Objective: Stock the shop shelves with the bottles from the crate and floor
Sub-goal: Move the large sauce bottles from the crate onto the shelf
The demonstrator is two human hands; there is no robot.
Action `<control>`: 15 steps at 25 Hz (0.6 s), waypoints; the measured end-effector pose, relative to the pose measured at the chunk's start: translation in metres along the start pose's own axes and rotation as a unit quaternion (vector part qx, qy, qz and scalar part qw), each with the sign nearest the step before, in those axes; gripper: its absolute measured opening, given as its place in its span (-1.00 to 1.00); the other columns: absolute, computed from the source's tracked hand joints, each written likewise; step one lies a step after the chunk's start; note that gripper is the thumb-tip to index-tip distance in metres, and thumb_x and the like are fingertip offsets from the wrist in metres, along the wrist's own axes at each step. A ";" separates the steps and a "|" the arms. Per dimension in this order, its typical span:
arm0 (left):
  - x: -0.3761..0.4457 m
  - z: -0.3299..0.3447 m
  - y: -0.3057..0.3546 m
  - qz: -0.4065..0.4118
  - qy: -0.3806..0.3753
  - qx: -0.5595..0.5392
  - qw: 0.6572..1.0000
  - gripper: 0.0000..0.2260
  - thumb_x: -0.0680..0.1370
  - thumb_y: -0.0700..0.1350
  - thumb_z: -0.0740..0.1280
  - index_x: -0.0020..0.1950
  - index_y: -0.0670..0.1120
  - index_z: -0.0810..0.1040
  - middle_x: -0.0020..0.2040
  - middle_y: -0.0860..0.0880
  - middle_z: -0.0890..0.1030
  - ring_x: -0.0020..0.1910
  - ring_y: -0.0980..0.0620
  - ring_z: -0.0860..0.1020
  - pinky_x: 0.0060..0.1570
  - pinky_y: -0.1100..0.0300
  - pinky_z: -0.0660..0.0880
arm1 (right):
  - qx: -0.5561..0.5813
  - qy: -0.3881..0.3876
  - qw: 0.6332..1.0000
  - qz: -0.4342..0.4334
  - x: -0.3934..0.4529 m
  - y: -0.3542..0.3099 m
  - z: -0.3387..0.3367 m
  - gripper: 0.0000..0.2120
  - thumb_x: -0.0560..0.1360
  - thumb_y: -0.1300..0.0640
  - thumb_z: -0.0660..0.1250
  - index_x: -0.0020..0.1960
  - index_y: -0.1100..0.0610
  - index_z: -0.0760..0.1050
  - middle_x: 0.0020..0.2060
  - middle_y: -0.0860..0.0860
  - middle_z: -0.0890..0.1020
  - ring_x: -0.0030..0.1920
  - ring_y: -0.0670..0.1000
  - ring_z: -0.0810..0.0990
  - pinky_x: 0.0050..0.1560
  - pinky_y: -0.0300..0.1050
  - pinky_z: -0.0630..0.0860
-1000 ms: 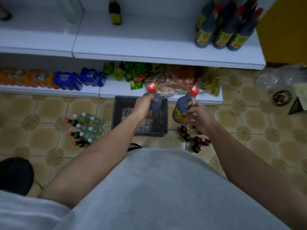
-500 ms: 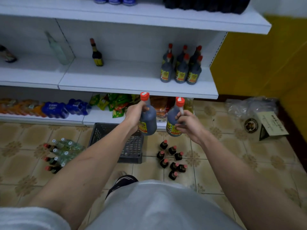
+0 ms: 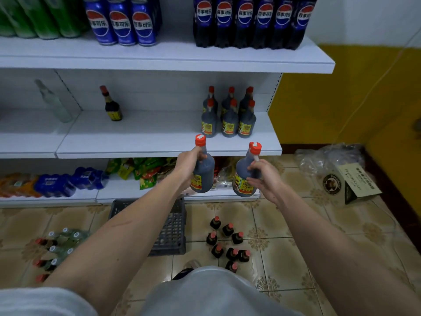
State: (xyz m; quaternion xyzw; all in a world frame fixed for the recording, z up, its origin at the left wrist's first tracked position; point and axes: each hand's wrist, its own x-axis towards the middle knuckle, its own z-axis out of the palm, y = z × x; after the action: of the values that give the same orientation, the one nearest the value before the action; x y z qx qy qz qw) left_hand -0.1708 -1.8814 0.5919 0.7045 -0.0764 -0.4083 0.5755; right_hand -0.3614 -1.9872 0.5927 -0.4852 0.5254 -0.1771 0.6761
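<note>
From the head camera, looking forward and down, both bare arms reached out in front of a white shop shelf unit. The left hand (image 3: 188,166) was wrapped tight around the neck and shoulder of a dark bottle with a red cap (image 3: 202,166), held upright in the air. The right hand (image 3: 264,179) gripped a second dark bottle (image 3: 245,176) of the same kind, fingers curled about its upper body, the bottle leaning a little to the right. The two bottles hung side by side, near each other but apart, just in front of the edge of the middle shelf (image 3: 136,142).

On that shelf, at about one o'clock from the held bottles, stood a group of six matching bottles (image 3: 229,117) in two rows. Further left on the same shelf stood a small dark bottle with a yellow label (image 3: 111,104), and at the far left a clear glass bottle (image 3: 54,101), tilted.

The top shelf (image 3: 159,57) carried blue cola cans (image 3: 123,21) and dark cola bottles (image 3: 248,19). The bottom shelf held bright snack packets (image 3: 141,172) and blue packs (image 3: 68,182).

On the tiled floor at six o'clock from the hands lay a dark plastic crate (image 3: 172,231), partly hidden by the left arm. Just right of it stood a cluster of small dark bottles (image 3: 227,241). At eight o'clock lay a pile of clear and dark bottles (image 3: 57,245). At three o'clock sat a cardboard box (image 3: 348,182) beside a plastic bag (image 3: 330,156).
</note>
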 end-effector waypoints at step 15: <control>0.080 0.134 0.054 0.028 -0.083 0.052 0.995 -0.77 0.48 0.02 0.37 -0.13 -0.16 0.62 -0.18 -0.08 0.62 -0.19 0.02 0.51 -0.15 0.08 0.41 | 0.029 0.064 0.997 -0.013 0.097 -0.072 -0.078 -0.80 0.40 0.13 0.28 0.02 0.10 0.54 0.10 0.08 0.56 0.01 0.10 0.61 0.11 0.02 0.62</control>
State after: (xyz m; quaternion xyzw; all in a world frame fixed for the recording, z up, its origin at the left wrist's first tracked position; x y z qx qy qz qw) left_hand -0.1876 -2.0455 0.5991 0.6946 -0.1643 -0.4447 0.5412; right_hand -0.3736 -2.1305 0.6030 -0.4599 0.5559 -0.2315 0.6526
